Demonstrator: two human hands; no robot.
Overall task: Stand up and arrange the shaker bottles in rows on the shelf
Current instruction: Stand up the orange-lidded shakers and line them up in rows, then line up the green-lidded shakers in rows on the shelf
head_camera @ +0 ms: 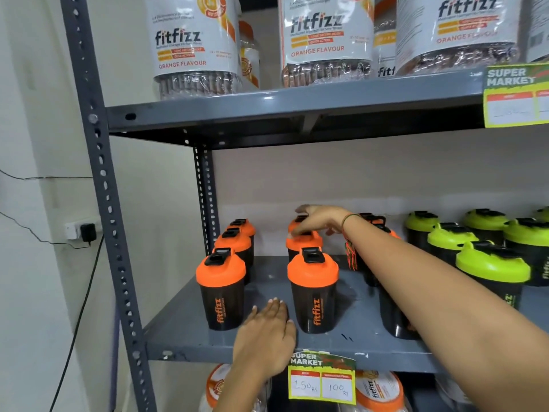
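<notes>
Hands at work on the grey shelf [267, 340]: right hand [319, 223] reaches far back, fingers spread over the middle row of orange shaker bottles [312, 288]; left hand [267, 331] lies flat, empty, near the front edge. Lining-up step, probably; next, straighten that rear bottle.

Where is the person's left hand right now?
In the head view, the left hand lies low at the front edge of the grey shelf, between the two front orange-lidded shakers, holding nothing.
</notes>
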